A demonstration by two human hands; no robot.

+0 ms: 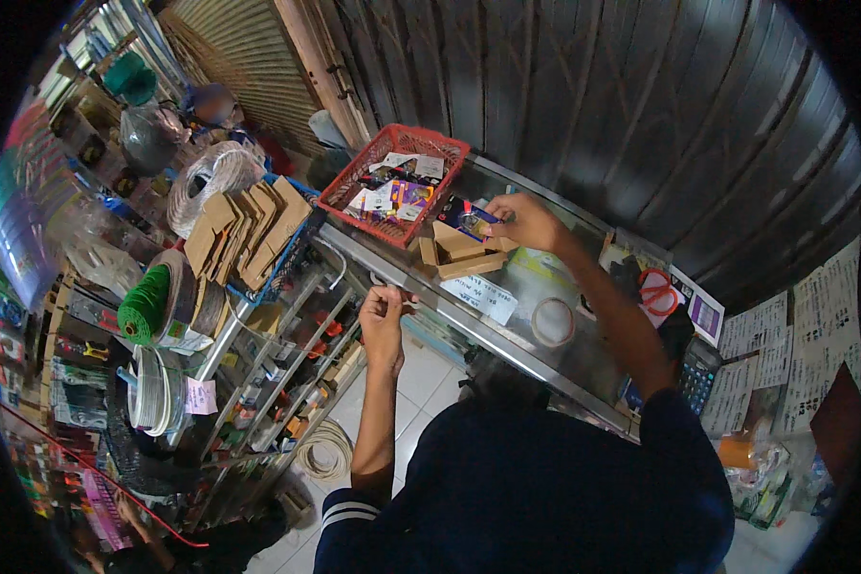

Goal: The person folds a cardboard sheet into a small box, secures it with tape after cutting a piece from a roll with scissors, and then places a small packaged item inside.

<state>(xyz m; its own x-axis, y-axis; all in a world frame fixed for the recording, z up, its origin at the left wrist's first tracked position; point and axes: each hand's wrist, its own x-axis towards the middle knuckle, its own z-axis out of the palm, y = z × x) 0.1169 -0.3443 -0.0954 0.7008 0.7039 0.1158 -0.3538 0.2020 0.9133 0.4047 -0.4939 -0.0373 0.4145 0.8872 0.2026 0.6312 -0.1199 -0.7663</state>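
My right hand (528, 222) pinches the edge of a dark blue and yellow packaged card (467, 217), just above an open cardboard box (461, 253) on the glass counter. The box's flaps stand up. Beside it, a red plastic basket (337, 198) holds several small packets, some purple and some white. My left hand (384, 316) is closed in front of the counter's metal edge, fingertips together. Something small and pale shows at those fingertips, too small to name.
On the glass counter (584, 378) lie a handwritten paper (483, 297), a tape ring (553, 322) and a calculator (698, 373). Leftward, a blue crate holds folded cardboard (249, 234) near green twine (145, 306). A coiled cable (324, 451) lies on the floor. Another person's arm (136, 521) shows lower left.
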